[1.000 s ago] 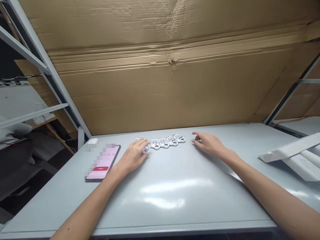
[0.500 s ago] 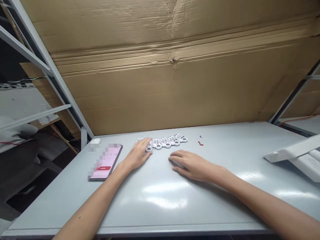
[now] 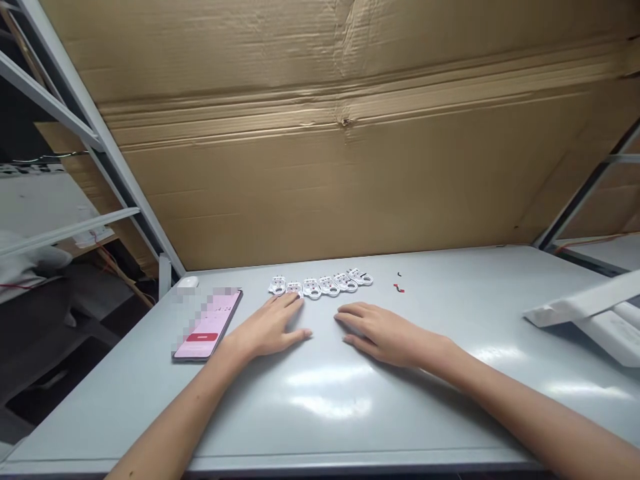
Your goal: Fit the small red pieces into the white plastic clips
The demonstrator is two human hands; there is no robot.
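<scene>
Several small white parts [image 3: 312,288], each with a ring-shaped end, lie in a row near the back of the grey table. My left hand [image 3: 273,325] rests with its thumb spread, its fingertips at the near edge of a part toward the row's left end and partly covering it. It grips nothing. Right of it, my right hand [image 3: 383,331] lies palm down on the table, fingers slightly apart and holding nothing, nearer to me than the row. A small red and black piece [image 3: 399,289] and a tiny black piece [image 3: 399,274] lie right of the row.
A phone [image 3: 209,327] with a lit pink screen lies on the left of the table [image 3: 330,427], a white object [image 3: 188,283] behind it. White box-like objects [image 3: 595,307] stand at the right. Cardboard [image 3: 350,187] closes off the back, between metal frame posts.
My left hand has drawn back toward me from the row and its thumb has spread, uncovering the leftmost white parts. My right hand has hardly moved.
</scene>
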